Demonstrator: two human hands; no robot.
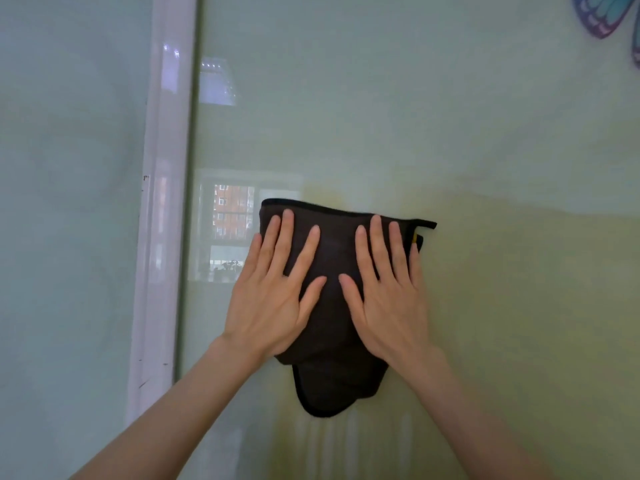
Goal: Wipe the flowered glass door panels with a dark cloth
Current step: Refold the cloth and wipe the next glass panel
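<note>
The person is pressing the dark cloth flat against the glass door panel, near its white frame, with left hand and right hand spread wide, apparently mid-wipe with much glass remaining.

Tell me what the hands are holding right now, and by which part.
Both hands, left hand and right hand, press the dark cloth flat against the glass panel, palms over its middle and upper part; no fingers curl around it.
</note>
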